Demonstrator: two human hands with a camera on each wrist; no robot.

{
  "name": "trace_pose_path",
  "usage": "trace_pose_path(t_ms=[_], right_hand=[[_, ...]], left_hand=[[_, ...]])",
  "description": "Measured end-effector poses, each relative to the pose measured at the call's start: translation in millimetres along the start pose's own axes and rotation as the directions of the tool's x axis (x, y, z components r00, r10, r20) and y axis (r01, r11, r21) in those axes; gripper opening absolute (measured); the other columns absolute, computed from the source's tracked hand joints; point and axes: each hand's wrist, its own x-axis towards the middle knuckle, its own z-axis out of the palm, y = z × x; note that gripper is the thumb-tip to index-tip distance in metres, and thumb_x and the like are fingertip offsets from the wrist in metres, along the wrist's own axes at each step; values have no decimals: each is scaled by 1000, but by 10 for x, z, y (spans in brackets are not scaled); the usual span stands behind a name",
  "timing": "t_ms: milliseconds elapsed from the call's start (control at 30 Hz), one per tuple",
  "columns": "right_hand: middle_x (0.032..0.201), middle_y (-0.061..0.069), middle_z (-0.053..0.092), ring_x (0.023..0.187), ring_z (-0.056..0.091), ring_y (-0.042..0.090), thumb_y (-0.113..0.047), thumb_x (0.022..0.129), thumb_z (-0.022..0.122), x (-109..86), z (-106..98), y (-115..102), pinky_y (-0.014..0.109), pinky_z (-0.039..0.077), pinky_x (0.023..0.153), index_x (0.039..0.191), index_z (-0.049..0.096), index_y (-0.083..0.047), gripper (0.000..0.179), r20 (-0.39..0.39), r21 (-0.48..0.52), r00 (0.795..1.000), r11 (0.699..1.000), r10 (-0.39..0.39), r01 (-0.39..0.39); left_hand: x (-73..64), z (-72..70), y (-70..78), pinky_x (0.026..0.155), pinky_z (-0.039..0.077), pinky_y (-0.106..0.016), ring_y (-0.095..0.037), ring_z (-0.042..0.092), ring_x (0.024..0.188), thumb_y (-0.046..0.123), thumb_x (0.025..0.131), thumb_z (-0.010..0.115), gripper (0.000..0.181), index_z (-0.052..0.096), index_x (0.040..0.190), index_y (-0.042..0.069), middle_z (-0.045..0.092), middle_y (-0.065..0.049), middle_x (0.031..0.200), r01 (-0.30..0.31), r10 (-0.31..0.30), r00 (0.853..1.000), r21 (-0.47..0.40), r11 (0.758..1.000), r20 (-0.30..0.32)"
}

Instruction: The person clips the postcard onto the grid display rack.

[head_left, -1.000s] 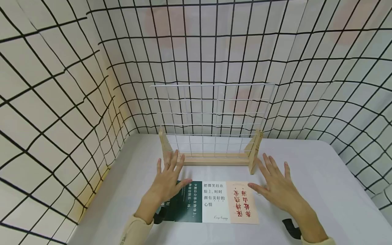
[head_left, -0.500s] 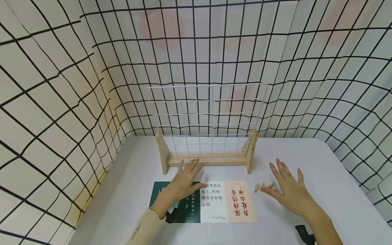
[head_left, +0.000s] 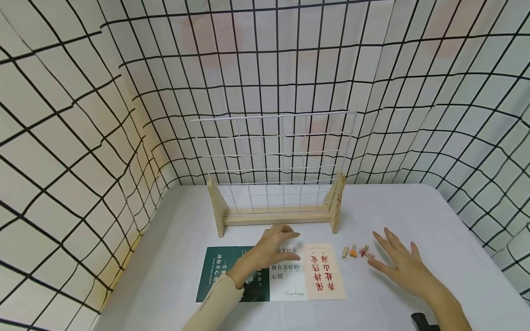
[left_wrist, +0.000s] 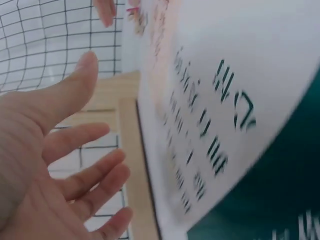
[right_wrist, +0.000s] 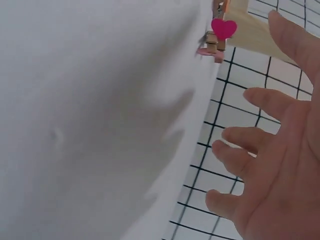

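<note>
Pegs (head_left: 353,252) | right hand (head_left: 403,270) just right of them (way nearer tbh), fingers spread, nothing held | left hand (head_left: 267,248) well left, thumb-finger gap wide, also holding nothing

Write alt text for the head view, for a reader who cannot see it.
The left hand hovers, empty, over green, white and peach cards on a white table; the right hand, also empty, is held open beside small clips. Behind the cards stands a wire-and-wood rack, and a black grid rises beyond.
</note>
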Motion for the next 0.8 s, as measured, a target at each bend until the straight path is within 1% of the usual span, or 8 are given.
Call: trace_pose_path(t_ms=[100, 233, 367, 500, 633, 800], right_hand=[[165, 36, 19, 146, 26, 61, -46, 97, 69, -3, 23, 92, 79, -2, 117, 160, 35, -10, 80, 5, 35, 1000, 999, 8, -8], [163, 38, 23, 144, 28, 64, -44, 96, 72, 16, 60, 182, 82, 11, 112, 156, 43, -10, 75, -6, 57, 1000, 998, 5, -5], [159, 39, 32, 139, 37, 65, -42, 93, 76, 44, 69, 218, 83, 25, 105, 148, 55, -8, 68, -47, 25, 999, 1000, -16, 17], [152, 36, 46, 133, 45, 63, -42, 88, 81, 62, 75, 247, 81, 37, 98, 133, 69, -7, 59, -96, -11, 995, 1000, -18, 17], [146, 31, 55, 131, 49, 58, -41, 84, 85, 85, 110, 259, 78, 38, 97, 119, 77, -7, 50, -128, 19, 992, 1000, 11, -9], [144, 29, 58, 128, 50, 55, -39, 80, 88, 118, 167, 270, 78, 34, 97, 109, 81, -8, 43, -161, 45, 986, 999, 35, -28]], left_hand=[[123, 107, -13, 96, 40, -33, -19, 50, 120, 42, 82, 86, 62, 69, 135, 14, 58, -5, 132, 12, -12, 1000, -16, 1000, -21], [264, 220, 6, 87, 35, -27, -14, 49, 111, 40, 74, 92, 60, 75, 127, 18, 59, -3, 127, 57, -58, 998, -21, 998, -37], [333, 279, 22, 86, 33, -25, -11, 47, 105, 37, 69, 96, 61, 76, 124, 20, 60, -1, 126, 103, -104, 994, -37, 994, -23], [365, 318, 19, 88, 35, -27, -11, 46, 102, 35, 66, 97, 60, 77, 121, 20, 60, 0, 125, 135, -136, 991, -47, 990, -15], [390, 338, -2, 90, 36, -29, -12, 47, 103, 33, 65, 98, 54, 79, 115, 22, 59, 1, 123, 162, -163, 986, -55, 985, -20], [418, 354, -13, 92, 35, -31, -13, 47, 103, 33, 64, 99, 45, 80, 104, 23, 58, 2, 117, 187, -189, 982, -68, 980, -23]])
